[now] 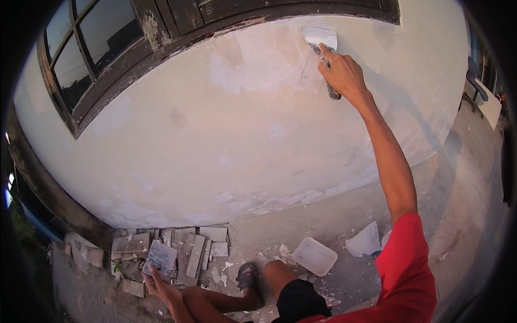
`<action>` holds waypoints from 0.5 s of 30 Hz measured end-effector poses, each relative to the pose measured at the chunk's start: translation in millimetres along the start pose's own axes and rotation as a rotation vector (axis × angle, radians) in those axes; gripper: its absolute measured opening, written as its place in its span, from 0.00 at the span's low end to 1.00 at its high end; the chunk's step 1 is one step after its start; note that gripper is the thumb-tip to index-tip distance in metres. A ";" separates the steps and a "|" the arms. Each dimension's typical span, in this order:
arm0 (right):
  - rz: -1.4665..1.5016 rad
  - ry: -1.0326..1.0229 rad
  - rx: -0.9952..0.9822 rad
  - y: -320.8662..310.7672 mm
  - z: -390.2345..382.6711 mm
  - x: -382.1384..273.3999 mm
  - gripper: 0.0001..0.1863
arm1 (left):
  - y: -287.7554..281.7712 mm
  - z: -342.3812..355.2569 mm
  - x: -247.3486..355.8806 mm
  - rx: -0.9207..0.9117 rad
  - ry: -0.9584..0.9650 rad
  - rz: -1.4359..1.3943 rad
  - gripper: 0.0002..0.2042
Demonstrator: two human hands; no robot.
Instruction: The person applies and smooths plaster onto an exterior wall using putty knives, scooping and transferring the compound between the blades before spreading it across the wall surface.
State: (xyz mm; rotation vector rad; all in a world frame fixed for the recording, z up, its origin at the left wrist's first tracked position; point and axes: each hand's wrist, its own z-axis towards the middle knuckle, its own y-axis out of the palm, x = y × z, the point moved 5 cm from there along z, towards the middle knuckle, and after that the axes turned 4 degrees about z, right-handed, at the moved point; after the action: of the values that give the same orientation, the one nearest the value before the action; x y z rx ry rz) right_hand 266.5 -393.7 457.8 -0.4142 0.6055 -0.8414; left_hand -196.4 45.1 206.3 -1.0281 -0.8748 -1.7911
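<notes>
My right hand [342,72] grips the dark, stained handle of a putty knife [318,35], its wide blade against the upper part of a white, patchy plastered wall [226,140], just below the dark window frame. My left hand [161,285] is low at the left, holding a flat square board [163,253] with greyish smears on it, beside my bent leg.
A weathered window [152,19] spans the top. On the ground lie broken tiles [194,253], a white plastic tray [314,254] and a white bag [363,239]. A leaning dark beam [40,177] stands at the left; a chair [474,83] is at the far right.
</notes>
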 end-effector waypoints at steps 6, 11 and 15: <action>-0.096 -0.089 -0.098 9.3 -38.3 15.7 0.26 | -0.6 1.5 1.7 0.067 -0.040 -0.006 0.13; -0.187 -0.225 0.154 7.9 -3.6 30.6 0.27 | 3.7 2.0 -1.5 0.044 -0.066 -0.020 0.13; -0.218 -0.264 0.143 55.3 -12.6 71.3 0.31 | 6.2 3.4 -2.7 -0.027 -0.041 -0.019 0.13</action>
State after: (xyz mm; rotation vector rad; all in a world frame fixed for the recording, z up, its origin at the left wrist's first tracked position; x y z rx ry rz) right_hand 326.4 -417.9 393.6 -0.4566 0.2561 -1.0115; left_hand -189.0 46.6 206.1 -1.0807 -0.8906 -1.8078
